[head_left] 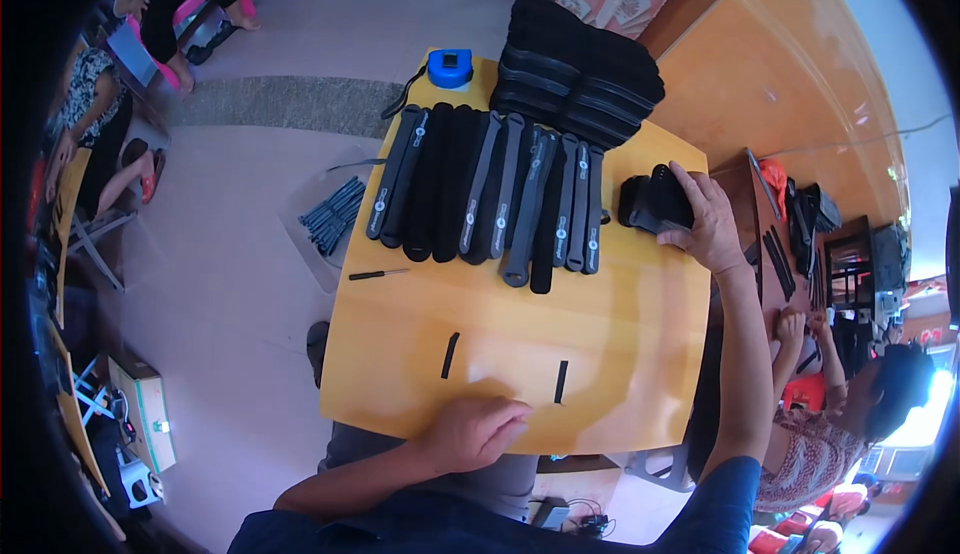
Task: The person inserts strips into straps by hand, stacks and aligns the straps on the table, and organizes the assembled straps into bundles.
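Right of the row of straps (506,189) on the bench (400,344), the right hand (712,222) clamps its grip on the black stack (665,199), apparently to steady it; on the row's near side, the left hand (475,434) curls together, nothing visible inside, seemingly just resting.

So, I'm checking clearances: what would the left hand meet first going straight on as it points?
Probably the rightmost short black strip, though the left hand might pass above it.
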Action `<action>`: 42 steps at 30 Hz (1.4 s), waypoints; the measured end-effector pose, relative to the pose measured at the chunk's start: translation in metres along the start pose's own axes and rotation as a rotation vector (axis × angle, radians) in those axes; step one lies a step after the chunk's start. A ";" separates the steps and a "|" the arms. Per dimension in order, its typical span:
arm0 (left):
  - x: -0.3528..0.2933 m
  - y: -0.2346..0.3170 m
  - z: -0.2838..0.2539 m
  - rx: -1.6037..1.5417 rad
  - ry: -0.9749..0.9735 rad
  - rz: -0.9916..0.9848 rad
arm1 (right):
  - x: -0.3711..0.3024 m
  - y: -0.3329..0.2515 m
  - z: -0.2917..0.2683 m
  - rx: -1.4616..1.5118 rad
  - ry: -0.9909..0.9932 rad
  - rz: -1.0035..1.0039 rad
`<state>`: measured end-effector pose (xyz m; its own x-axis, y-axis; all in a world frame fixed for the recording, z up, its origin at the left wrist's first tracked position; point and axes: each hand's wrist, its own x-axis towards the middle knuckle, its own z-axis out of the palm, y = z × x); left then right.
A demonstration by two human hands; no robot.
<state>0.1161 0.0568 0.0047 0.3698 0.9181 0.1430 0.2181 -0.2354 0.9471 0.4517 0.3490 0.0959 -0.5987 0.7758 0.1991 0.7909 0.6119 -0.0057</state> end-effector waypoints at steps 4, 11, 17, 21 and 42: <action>-0.002 -0.007 0.001 -0.025 -0.002 0.017 | 0.007 -0.001 0.012 0.099 -0.059 0.056; -0.001 -0.005 -0.003 -0.039 -0.030 0.008 | 0.001 0.001 0.030 0.095 -0.068 0.064; 0.000 -0.003 -0.004 -0.048 0.007 0.029 | -0.002 0.009 0.049 0.131 -0.110 0.019; 0.000 -0.004 -0.003 -0.059 0.000 0.018 | -0.004 0.010 0.061 0.095 -0.144 0.037; -0.005 -0.008 0.003 -0.029 -0.016 0.016 | -0.004 0.005 0.075 -0.023 -0.076 0.069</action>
<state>0.1154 0.0536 -0.0049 0.3877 0.9088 0.1538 0.1862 -0.2406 0.9526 0.4487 0.3609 0.0218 -0.5503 0.8257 0.1239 0.8326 0.5539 0.0059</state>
